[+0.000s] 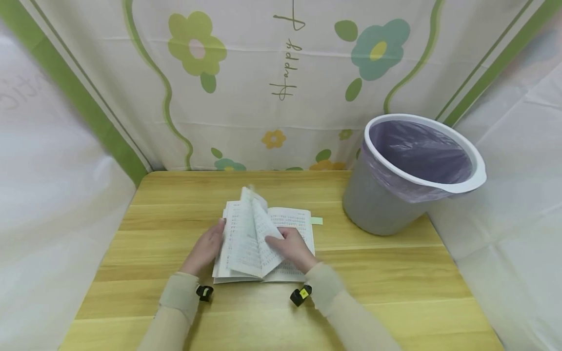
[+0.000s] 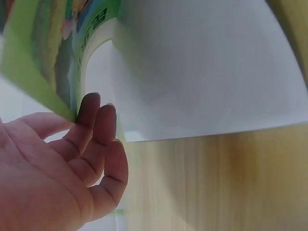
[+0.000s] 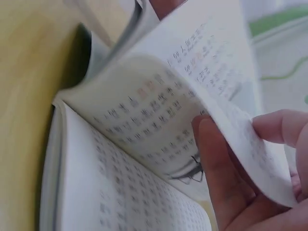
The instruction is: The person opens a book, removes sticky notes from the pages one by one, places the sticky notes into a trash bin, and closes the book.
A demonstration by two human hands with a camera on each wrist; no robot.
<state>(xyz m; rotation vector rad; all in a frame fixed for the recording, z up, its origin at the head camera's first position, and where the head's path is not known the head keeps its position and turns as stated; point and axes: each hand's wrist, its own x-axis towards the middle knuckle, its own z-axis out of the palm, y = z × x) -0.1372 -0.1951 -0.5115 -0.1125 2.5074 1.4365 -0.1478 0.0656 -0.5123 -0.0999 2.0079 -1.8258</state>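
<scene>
An open book (image 1: 287,214) with printed pages lies on the wooden table, a pale green tab (image 1: 317,221) sticking out at its right side. My left hand (image 1: 210,246) holds the book's left edge. Its fingers curl at the edge of the colourful green cover (image 2: 45,57) in the left wrist view. Between thumb and fingers, my right hand (image 1: 295,248) pinches a lifted page (image 1: 263,229). This page stands up over the middle of the book and bends toward the right hand. Rows of characters show on the page in the right wrist view.
A grey waste bin (image 1: 373,204) with a white rim and purple liner stands at the table's back right. Behind the table (image 1: 386,292) hangs a flower-patterned curtain (image 1: 246,73). White sheets flank both sides.
</scene>
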